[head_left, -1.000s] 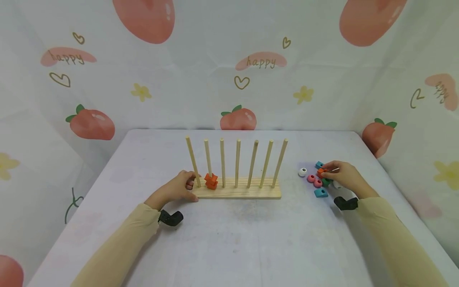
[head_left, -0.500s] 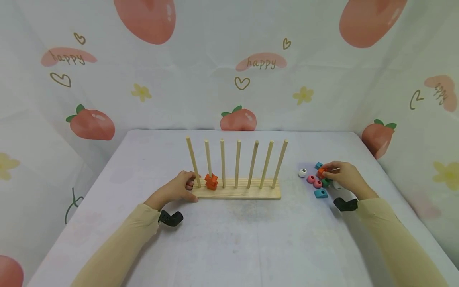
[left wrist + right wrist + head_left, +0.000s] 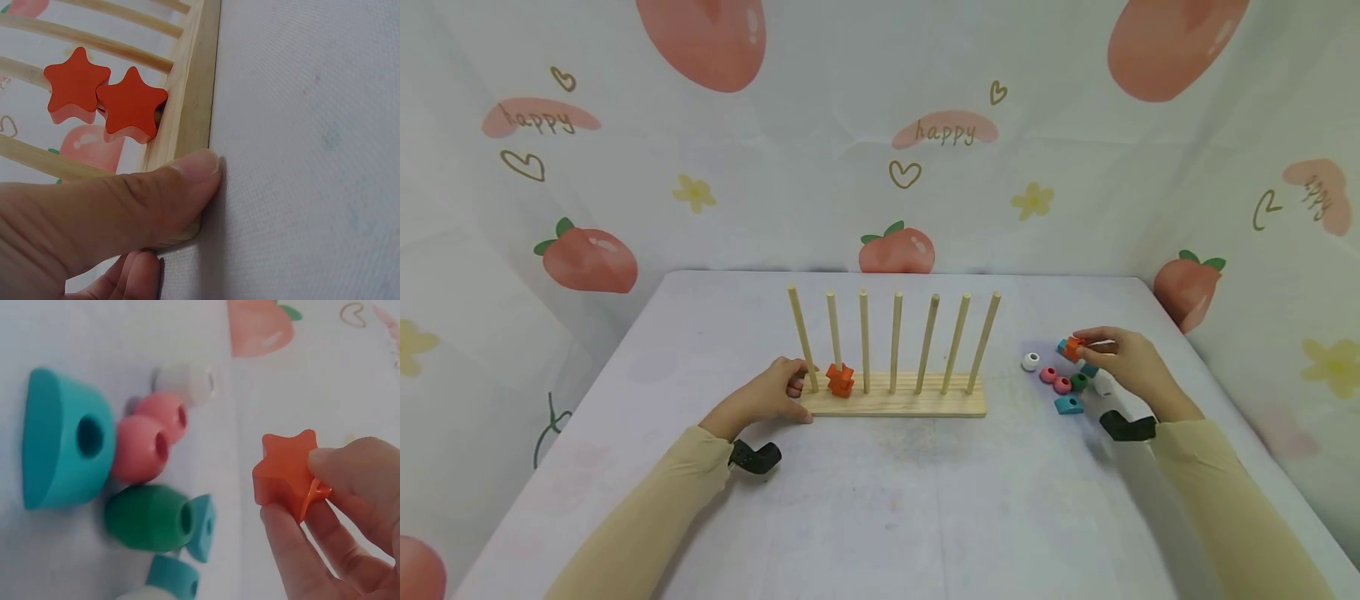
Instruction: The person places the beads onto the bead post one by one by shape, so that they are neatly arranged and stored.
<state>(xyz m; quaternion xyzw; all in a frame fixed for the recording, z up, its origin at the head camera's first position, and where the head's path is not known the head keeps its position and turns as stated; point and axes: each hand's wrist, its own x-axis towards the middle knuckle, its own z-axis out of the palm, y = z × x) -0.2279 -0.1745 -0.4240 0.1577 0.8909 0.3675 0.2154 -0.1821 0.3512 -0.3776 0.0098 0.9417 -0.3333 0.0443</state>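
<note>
My left hand [image 3: 767,393] grips the left end of a wooden base [image 3: 902,406] with several upright pegs. In the left wrist view the thumb [image 3: 169,194] lies along the front edge and the other fingers are partly hidden. Two orange star beads [image 3: 131,103] are threaded low on the second peg from the left. Over on the right, my right hand [image 3: 1138,371] pinches another orange star bead [image 3: 284,465] between thumb and fingers. It is raised beside the loose beads, and the right wrist view shows it apart from them.
Loose beads lie right of the base: a teal half-round bead [image 3: 65,440], two pink beads [image 3: 142,449], a green barrel bead [image 3: 150,519], a white bead [image 3: 1030,362] and smaller teal ones. A printed cloth [image 3: 805,208] hangs behind the table [image 3: 880,500].
My right hand has lifted the orange star bead slightly up from the pile, uncovering more of the beads below. The left hand and the base have stayed in place.
</note>
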